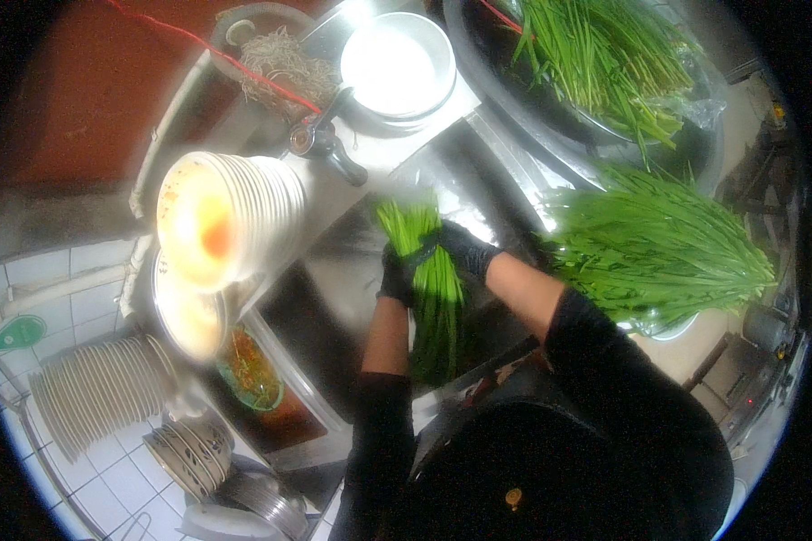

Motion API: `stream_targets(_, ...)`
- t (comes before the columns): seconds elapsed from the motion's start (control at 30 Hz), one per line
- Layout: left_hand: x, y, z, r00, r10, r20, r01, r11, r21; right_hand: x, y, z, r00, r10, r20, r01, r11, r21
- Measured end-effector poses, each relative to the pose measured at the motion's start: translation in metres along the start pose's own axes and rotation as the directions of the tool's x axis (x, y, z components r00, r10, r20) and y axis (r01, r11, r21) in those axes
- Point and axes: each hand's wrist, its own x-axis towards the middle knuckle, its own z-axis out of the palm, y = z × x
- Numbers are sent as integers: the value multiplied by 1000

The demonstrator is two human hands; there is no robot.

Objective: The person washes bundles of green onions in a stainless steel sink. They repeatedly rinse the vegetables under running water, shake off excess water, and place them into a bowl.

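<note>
My left hand [397, 274], in a black glove, is closed around the left side of a bunch of long green leafy stalks [439, 291]. Against the bunch's upper right side lies my right hand [463, 249], also gloved in black, its fingers partly hidden by the leaves. The bunch is held over a metal sink basin [338, 284], its paler ends up and its darker leaves hanging towards me. A faucet [331, 145] stands above the basin. To the right of my right hand is a large heap of similar greens [656, 250].
A large tub [548, 145] with more greens stands at upper right. Stacked plates [264, 209], a bright white pot [399, 67] and a scouring tangle [284, 67] line the sink's far edge. At lower left are a green strainer with scraps [250, 372], racked plates [101, 385] and bowls [193, 453].
</note>
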Motion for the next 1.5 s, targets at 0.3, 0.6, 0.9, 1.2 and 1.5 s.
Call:
stream_targets(0.3,-8,22,6,986,-50,-159,14,976,-216,13,-16,-2,999,-16,-38,19,997,72)
stream_targets(0.6,-11,30,16,988,-145,-57,110,907,-406,1,-25,8,992,28,-120,16,937,349)
stream_targets(0.9,-9,24,29,974,-161,-156,161,987,-10,-16,-18,-12,994,77,-78,-37,905,424)
stream_targets(1.2,-17,-7,-21,969,-203,-143,174,966,-193,-5,-8,-13,999,34,-39,-20,946,325)
stream_targets(1.5,-27,25,22,999,-12,-46,21,979,201,-4,-5,3,987,23,-161,31,945,326)
